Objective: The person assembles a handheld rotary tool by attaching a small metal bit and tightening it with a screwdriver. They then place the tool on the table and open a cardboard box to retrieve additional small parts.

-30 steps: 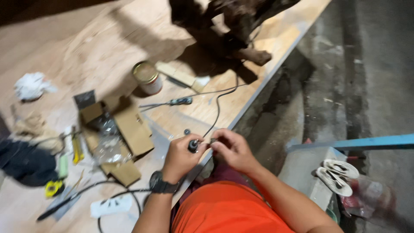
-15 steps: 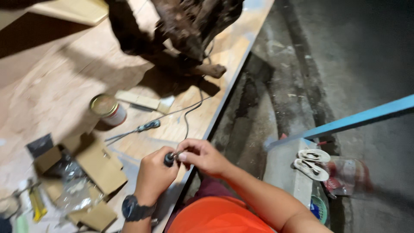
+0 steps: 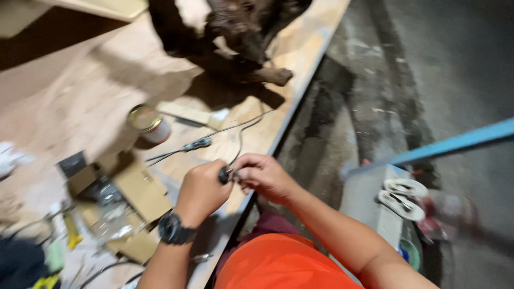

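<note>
1. The fingers (image 3: 214,179) of the left hand (image 3: 202,191) are clenched around a small dark plug-like piece (image 3: 224,175); only its dark end shows past the knuckles.
2. The fingers (image 3: 247,172) of the right hand (image 3: 265,176) pinch in from the other side, meeting the same piece at its exposed end, so both hands touch it and each other.
3. The dark piece sits between the two hands, just above the near edge of the wooden table (image 3: 80,107), in front of the person's orange shirt (image 3: 278,265).
4. A thin grey cable (image 3: 241,134) runs up and away from the piece, so the long axis of piece and cable points away from the body toward the far side of the table.
5. The left hand wraps the body of the piece and is the nearer one to it; the right reaches only its tip, from the right.
6. A black wristwatch (image 3: 172,230) sits on the left wrist.
7. Left of the hands lie a screwdriver-like tool (image 3: 195,144), a small round tin (image 3: 147,123) and open cardboard packaging (image 3: 136,192).
8. Motion blur hides exactly what the right fingertips grip.
</note>
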